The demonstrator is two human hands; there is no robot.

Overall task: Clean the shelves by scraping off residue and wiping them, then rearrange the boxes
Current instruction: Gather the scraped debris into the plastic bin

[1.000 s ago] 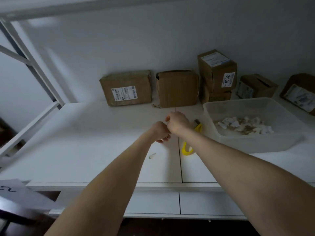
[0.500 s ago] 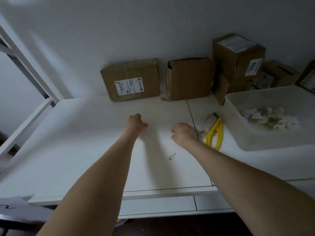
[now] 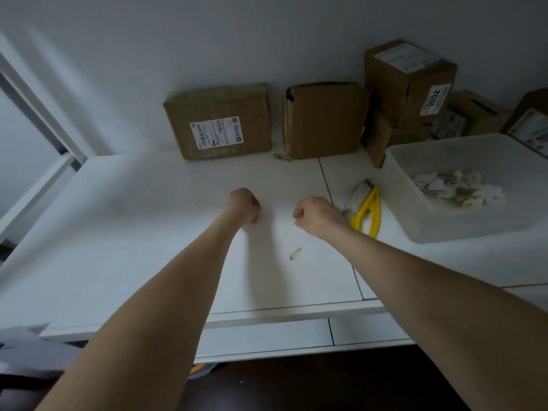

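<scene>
Head: left hand (image 3: 244,204), right hand (image 3: 314,213) curled over shelf (image 3: 148,232) — scrap (image 3: 295,253) nr.

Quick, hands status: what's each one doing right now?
Left hand: closed, fingers curled, nothing visible in it.
Right hand: closed, fingers curled, nothing visible in it; not holding the yellow-handled brush beside it.

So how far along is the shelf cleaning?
Done: scraps sit in the clear tub. In hand: left hand and right hand curl over the shelf, holding nothing visible; the yellow brush lies unused nearby. Left: one loose scrap, wiping, rearranging the boxes.
</scene>
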